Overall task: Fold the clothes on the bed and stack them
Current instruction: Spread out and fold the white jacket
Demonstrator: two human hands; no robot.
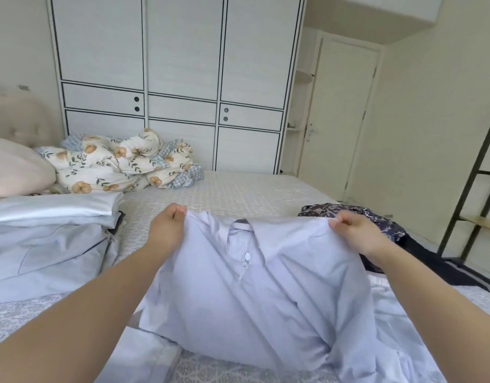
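Note:
A pale blue collared shirt (pixel 246 294) hangs between my hands above the bed (pixel 238 189), its collar and buttons facing me. My left hand (pixel 167 230) pinches the shirt's left shoulder. My right hand (pixel 357 236) pinches the right shoulder. The shirt's lower part drapes down toward me and its hem is hidden at the bottom edge. A stack of folded light blue clothes (pixel 53 214) lies on the bed at the left. A dark patterned garment (pixel 376 219) lies crumpled on the bed behind my right hand.
A bunched floral duvet (pixel 122 164) and a pink pillow (pixel 14 170) sit at the head of the bed. A white wardrobe (pixel 180 78) stands behind the bed, a door (pixel 340 114) to its right. A black metal rack (pixel 476 175) stands at the far right.

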